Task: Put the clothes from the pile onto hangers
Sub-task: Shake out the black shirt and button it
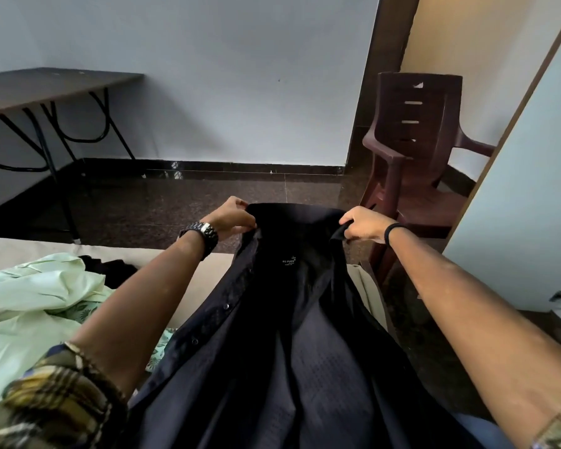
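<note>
Both hands hold a dark shirt point(285, 319) up by its collar, over the bed point(188, 286). The left hand point(232, 217) pinches one collar end, the right hand point(363, 226) grips the other end. A pale green garment point(36, 296) lies on the bed at left.

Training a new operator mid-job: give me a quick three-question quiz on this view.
1. True or false: both hands grip the dark shirt at its collar.
2. Which wrist wears the watch: A left, B right?
3. What pale garment lies on the bed to the left?

Key: 1 true, the left hand and right hand each hold it with curled fingers. 2 A. 3 The light green garment.
</note>
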